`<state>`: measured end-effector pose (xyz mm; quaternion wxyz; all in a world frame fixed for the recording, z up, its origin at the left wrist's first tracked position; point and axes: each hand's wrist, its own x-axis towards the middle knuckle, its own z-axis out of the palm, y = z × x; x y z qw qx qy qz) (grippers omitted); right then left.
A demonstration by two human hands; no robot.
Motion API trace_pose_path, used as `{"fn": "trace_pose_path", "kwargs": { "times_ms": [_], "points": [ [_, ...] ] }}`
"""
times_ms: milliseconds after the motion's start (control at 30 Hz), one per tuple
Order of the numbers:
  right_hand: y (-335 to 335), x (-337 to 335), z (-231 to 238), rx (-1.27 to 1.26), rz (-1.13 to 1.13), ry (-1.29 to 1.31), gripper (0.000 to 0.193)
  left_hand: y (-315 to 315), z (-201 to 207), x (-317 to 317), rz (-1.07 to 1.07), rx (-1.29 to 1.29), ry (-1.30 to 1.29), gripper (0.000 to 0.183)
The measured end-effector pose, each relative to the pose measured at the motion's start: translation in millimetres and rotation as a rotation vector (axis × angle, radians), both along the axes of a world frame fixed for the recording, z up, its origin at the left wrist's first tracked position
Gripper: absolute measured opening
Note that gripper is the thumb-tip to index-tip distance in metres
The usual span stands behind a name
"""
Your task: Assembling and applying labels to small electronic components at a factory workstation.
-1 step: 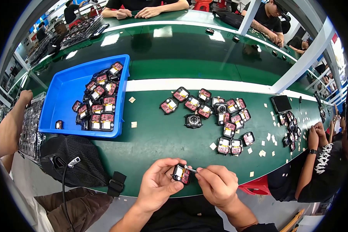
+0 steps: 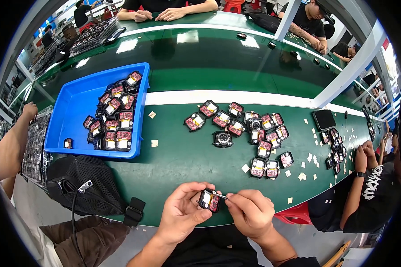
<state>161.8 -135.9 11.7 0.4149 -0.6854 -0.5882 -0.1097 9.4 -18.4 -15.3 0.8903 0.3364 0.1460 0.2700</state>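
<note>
My left hand point(image 2: 182, 211) holds an open smartwatch body point(image 2: 209, 200) near the front edge of the table, between thumb and fingers. The watch has a black case, a red circuit board and a white block inside. In my right hand point(image 2: 252, 212) is a pair of slim metal tweezers point(image 2: 221, 195), pinched between thumb and forefinger. Their tip reaches the upper part of the watch; the exact contact point is too small to make out. Beyond my hands lie several similar open watch bodies point(image 2: 221, 119), mostly inside up. One watch point(image 2: 223, 139) shows its round sensor side.
A blue bin point(image 2: 141, 111) at left holds more watch bodies. In front of it sits a black mesh bag point(image 2: 82, 184). Small pale squares point(image 2: 302, 176) dot the green table point(image 2: 173, 162). A white post point(image 2: 343, 66) rises at right. Co-workers sit across and on both sides.
</note>
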Motion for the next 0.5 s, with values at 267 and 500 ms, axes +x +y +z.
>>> {"fn": "trace_pose_path", "kwargs": {
  "times_ms": [267, 500],
  "points": [
    [1.2, -0.6, 0.6, -0.049, -0.013, 0.082, 0.018, -2.9, -3.1, 0.6, 0.029, 0.057, -0.077, 0.055],
    [1.5, -1.9, 1.1, -0.052, -0.026, 0.052, 0.018, -3.5, -2.8, 0.8, 0.054, 0.110, -0.062, 0.054]
  ]
}}
